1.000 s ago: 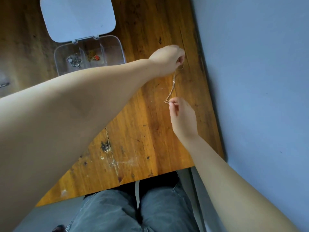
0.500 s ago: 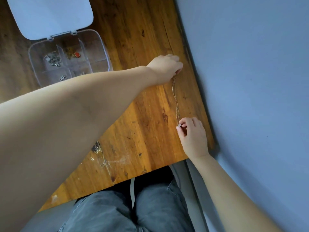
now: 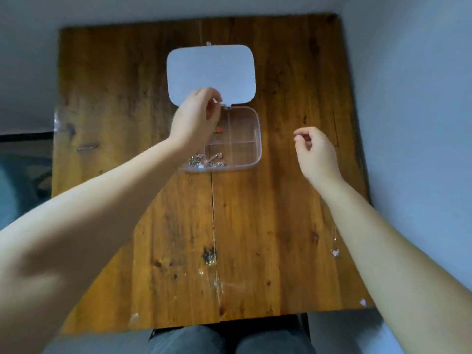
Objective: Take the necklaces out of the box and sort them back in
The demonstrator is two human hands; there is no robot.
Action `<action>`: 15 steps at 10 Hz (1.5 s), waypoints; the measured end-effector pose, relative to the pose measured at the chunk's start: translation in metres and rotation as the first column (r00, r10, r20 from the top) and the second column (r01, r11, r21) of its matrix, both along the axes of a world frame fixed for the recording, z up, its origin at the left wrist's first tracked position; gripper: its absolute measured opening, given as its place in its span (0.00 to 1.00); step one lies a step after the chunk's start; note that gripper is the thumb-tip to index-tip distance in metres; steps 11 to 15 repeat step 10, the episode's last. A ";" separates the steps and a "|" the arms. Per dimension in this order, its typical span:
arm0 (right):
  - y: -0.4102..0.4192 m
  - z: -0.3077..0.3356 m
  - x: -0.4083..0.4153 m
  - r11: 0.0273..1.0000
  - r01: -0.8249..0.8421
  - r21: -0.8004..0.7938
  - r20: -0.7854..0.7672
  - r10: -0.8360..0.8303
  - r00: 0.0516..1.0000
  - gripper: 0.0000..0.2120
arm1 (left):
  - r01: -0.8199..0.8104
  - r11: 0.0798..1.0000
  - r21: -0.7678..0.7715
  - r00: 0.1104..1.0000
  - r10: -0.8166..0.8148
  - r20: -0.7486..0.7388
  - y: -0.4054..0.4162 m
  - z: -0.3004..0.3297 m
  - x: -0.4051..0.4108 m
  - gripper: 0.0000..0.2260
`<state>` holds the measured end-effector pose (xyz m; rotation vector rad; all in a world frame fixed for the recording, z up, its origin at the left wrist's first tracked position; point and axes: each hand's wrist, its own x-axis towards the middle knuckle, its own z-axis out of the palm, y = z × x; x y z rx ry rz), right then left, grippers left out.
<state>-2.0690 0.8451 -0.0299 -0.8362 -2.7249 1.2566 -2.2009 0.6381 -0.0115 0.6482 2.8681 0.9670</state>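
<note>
L hand (image 3: 195, 121) hovered over the clear box (image 3: 251, 139), fingers pinched; contents unclear. R hand (image 3: 315, 152) right of box, loosely curled, empty. Necklace (image 3: 334, 245) lay near-right of box.

Table (image 3: 268, 226): box (image 3: 251, 149) at its middle, lid (image 3: 212, 72) laid open behind it. Near-left compartments – a cluster of jewellery (image 3: 207, 159). Left hand (image 3: 195, 121) over the box's left side; right hand (image 3: 316, 152) to the box's right. Necklace (image 3: 334, 249) – near the table's right edge.
</note>
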 end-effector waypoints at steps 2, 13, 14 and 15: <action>-0.028 0.004 -0.134 0.926 0.146 -0.349 0.144 -0.101 0.984 0.22 | -0.494 0.869 0.013 0.846 0.477 0.240 -0.060 -0.002 -0.053 0.18; -0.053 0.013 -0.026 0.836 -0.479 0.268 0.180 0.444 0.878 0.20 | 0.184 0.860 -0.477 0.970 -0.236 -0.050 -0.102 -0.014 0.025 0.17; -0.053 0.013 -0.026 0.836 -0.479 0.268 0.180 0.444 0.878 0.20 | 0.184 0.860 -0.477 0.970 -0.236 -0.050 -0.102 -0.014 0.025 0.17; -0.053 0.013 -0.026 0.836 -0.479 0.268 0.180 0.444 0.878 0.20 | 0.184 0.860 -0.477 0.970 -0.236 -0.050 -0.102 -0.014 0.025 0.17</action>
